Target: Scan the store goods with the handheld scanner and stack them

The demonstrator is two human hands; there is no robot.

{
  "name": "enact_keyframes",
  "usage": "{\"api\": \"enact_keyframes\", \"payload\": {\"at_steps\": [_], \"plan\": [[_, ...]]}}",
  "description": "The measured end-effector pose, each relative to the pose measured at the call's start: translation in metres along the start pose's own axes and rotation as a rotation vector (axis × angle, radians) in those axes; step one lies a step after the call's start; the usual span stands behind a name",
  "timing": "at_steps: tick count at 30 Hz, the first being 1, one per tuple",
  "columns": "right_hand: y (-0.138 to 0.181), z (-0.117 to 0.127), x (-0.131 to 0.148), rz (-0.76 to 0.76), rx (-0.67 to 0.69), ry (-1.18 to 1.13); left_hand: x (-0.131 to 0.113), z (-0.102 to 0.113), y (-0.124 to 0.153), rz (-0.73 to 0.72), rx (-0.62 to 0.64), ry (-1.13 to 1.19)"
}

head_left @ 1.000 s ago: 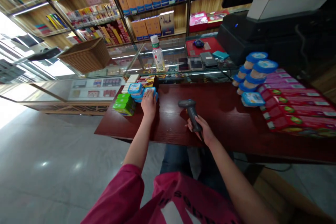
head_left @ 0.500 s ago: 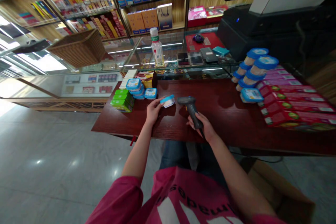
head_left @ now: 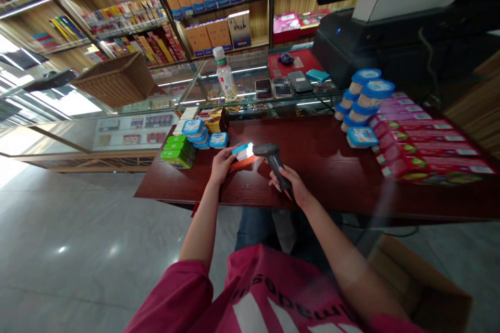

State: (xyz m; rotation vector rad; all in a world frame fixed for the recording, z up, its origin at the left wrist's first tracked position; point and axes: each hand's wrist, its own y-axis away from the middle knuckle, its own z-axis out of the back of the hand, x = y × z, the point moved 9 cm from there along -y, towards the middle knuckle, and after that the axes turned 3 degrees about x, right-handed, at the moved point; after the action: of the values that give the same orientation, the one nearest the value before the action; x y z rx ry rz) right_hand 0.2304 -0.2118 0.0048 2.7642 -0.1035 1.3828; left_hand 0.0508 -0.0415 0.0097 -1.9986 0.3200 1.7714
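Note:
My left hand (head_left: pixel 222 164) is closed on a small blue-lidded plastic tub (head_left: pixel 241 152), tilted so its pale side faces right. In my right hand (head_left: pixel 289 182) is a dark barcode scanner (head_left: pixel 275 161), gripped by its handle. The scanner's head is close to the tub, and bright light falls on the tub's right end, with a reddish glow on the table below. Left of my left hand stand a single blue-lidded tub (head_left: pixel 218 140), a stack of similar tubs (head_left: pixel 194 128) and several green boxes (head_left: pixel 177 153).
The dark red table (head_left: pixel 312 166) bears stacked round blue-lidded tubs (head_left: pixel 365 104) and red and pink boxes (head_left: pixel 425 151) at right. Behind it, a bottle (head_left: pixel 225 78) stands on the glass counter. A wicker basket (head_left: pixel 117 77) is back left; an open cardboard box (head_left: pixel 417 281) is on the floor.
Light now shines from the scanner onto the tub. The scanner's head and the tub have come closer together, and the whole view has shifted slightly.

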Motion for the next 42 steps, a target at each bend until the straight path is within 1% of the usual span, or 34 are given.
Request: {"api": "enact_keyframes", "payload": {"at_steps": [3,6,8,10,12,14,17,19,21,23,25,27,29,31,35,38,40,42], "plan": [[0.003,0.000,0.003,0.023,-0.020,-0.012,-0.001,0.003,0.001,-0.005,-0.015,-0.035],[0.012,0.011,0.012,0.069,-0.081,-0.021,-0.007,0.003,0.003,-0.021,-0.052,-0.126],[0.023,0.027,0.023,0.111,-0.143,-0.011,-0.012,-0.005,0.004,-0.031,-0.073,-0.204],[0.037,0.048,0.039,0.159,-0.215,0.020,-0.018,-0.026,0.002,-0.053,-0.056,-0.252],[0.055,0.072,0.057,0.204,-0.287,0.064,-0.023,-0.059,-0.005,-0.097,-0.005,-0.257],[0.075,0.098,0.075,0.248,-0.375,0.121,-0.028,-0.104,-0.016,-0.151,0.065,-0.231],[0.108,0.135,0.098,0.333,-0.560,0.221,-0.031,-0.184,-0.038,-0.228,0.182,-0.180],[0.126,0.152,0.105,0.395,-0.661,0.257,-0.032,-0.239,-0.051,-0.290,0.249,-0.165],[0.138,0.160,0.107,0.443,-0.708,0.250,-0.032,-0.291,-0.061,-0.362,0.313,-0.181],[0.145,0.163,0.106,0.487,-0.744,0.229,-0.029,-0.336,-0.069,-0.418,0.371,-0.222],[0.149,0.164,0.104,0.521,-0.777,0.216,-0.025,-0.371,-0.073,-0.462,0.427,-0.261],[0.150,0.163,0.103,0.527,-0.798,0.213,-0.022,-0.396,-0.073,-0.506,0.472,-0.285],[0.150,0.162,0.102,0.508,-0.800,0.213,-0.018,-0.410,-0.072,-0.541,0.497,-0.306],[0.149,0.161,0.102,0.489,-0.794,0.211,-0.014,-0.417,-0.071,-0.553,0.504,-0.331],[0.148,0.161,0.101,0.476,-0.791,0.205,-0.008,-0.421,-0.071,-0.543,0.500,-0.351],[0.149,0.161,0.102,0.477,-0.823,0.210,-0.007,-0.424,-0.069,-0.553,0.535,-0.354],[0.149,0.159,0.105,0.480,-0.824,0.209,-0.010,-0.421,-0.064,-0.578,0.567,-0.353],[0.146,0.155,0.109,0.461,-0.784,0.196,-0.017,-0.404,-0.057,-0.616,0.565,-0.362]]}}
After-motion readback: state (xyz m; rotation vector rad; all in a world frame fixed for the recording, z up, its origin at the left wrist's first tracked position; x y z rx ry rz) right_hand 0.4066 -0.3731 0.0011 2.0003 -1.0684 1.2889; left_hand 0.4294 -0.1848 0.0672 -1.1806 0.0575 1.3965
